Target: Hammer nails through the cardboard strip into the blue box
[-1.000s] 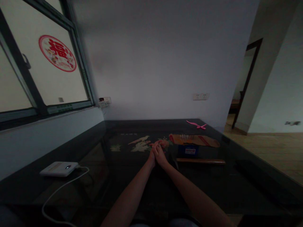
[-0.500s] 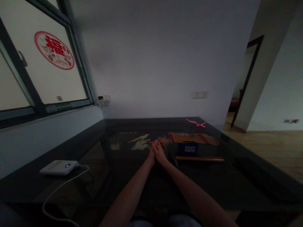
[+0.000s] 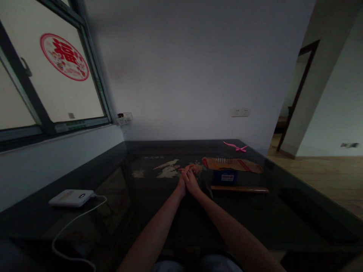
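My left hand (image 3: 182, 185) and my right hand (image 3: 191, 183) are clasped together over the dark glossy tabletop (image 3: 159, 204). The right fingers fold across the left ones, and no object shows between them. Just right of my hands lies a hammer (image 3: 241, 189), its wooden handle pointing right and its dark head nearest my right wrist. Behind it a blue box (image 3: 225, 176) with a white label stands beneath a torn piece of cardboard (image 3: 244, 164). Several thin dark nails (image 3: 224, 160) are lined up on the cardboard.
On the left lies a white power bank (image 3: 72, 198) with a white cable (image 3: 70, 226) running off the near edge. A pink strip (image 3: 236, 147) rests at the far right. A flat black object (image 3: 317, 215) lies along the right side. The wall (image 3: 181, 75) stands behind the table.
My hands stay clasped in the same place. The view has tilted very slightly; nothing on the table has moved.
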Available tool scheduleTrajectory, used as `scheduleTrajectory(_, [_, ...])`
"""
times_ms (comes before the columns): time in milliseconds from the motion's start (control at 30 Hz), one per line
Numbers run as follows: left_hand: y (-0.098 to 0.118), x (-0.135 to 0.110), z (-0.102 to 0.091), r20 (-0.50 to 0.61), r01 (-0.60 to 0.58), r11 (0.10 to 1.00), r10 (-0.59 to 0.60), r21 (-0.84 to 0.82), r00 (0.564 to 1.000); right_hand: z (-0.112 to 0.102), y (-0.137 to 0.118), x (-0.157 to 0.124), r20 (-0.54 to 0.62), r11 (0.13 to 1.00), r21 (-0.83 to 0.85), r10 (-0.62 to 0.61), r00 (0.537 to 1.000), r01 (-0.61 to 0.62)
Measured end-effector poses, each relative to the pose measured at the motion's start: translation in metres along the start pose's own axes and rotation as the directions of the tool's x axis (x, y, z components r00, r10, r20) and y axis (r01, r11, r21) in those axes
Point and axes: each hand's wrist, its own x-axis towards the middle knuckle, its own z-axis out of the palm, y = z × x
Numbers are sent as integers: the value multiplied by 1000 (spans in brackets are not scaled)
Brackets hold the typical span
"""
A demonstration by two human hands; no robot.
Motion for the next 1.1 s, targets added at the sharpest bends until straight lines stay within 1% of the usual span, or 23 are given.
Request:
scheduleTrajectory(100, [2,-3,1,11,-1,1000,1,-19,1000,0,0,0,-2,1000,1,-1,1000,1])
scheduleTrajectory(267, [3,-4,4,-9,2,999,-2,-32,1000,-1,0,0,8,1000,2,-4,1000,4])
scheduleTrajectory(367, [2,-4,4,3,-6,999,6,-35,1000,-2,-1,1,15,1000,0,-2,1000,2])
scheduleTrajectory(533, [-1,-1,2,5,15,999,-15,-33,1000,-3,-3,0,21,1000,0,5,1000,-5])
scheduleTrajectory(700, [-5,3,-2,6,-9,1000,9,-19,1000,-4,-4,0,28,1000,-8,10,1000,-9])
scheduleTrajectory(1100, [-3,3,-2,4,-16,1000,16,-11,1000,-6,-8,0,40,1000,-22,22,999,-22])
